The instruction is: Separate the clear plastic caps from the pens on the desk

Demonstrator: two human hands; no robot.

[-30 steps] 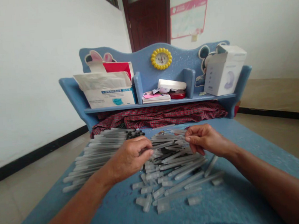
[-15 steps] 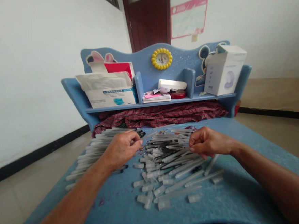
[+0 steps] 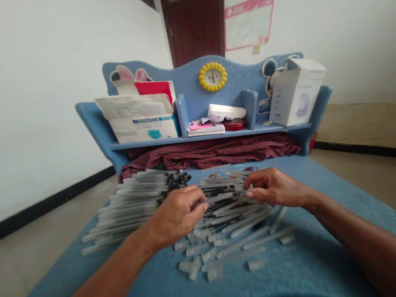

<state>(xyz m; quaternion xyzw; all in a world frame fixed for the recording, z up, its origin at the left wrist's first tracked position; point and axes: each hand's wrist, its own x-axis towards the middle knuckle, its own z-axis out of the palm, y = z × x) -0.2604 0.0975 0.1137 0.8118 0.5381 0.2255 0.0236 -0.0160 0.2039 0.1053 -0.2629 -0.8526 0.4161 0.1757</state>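
My left hand [image 3: 180, 213] is over the left side of a loose pile of pen parts, its fingers curled and thumb close to them; whatever the fingertips hold is hidden. My right hand [image 3: 277, 188] hovers at the pile's right edge, thumb and forefinger slightly apart, with nothing visible between them. The pile has clear pen barrels [image 3: 241, 244], dark refills [image 3: 217, 191] and frosted pen caps [image 3: 215, 271]. Left of it, pens with black ends [image 3: 121, 212] lie side by side in a stack, partly behind my left forearm.
The blue table [image 3: 314, 258] has a raised shelf [image 3: 197, 139] at the back. On it stand a mask box [image 3: 145, 125], a stack of papers [image 3: 206, 130], a red tin [image 3: 234, 126] and a white box [image 3: 298, 96]. Checked cloth [image 3: 212, 152] lies beneath the shelf.
My left hand has moved right and nearer to me, from the stacked pens to the pile. My right hand has shifted slightly left, and its thumb and forefinger have parted.
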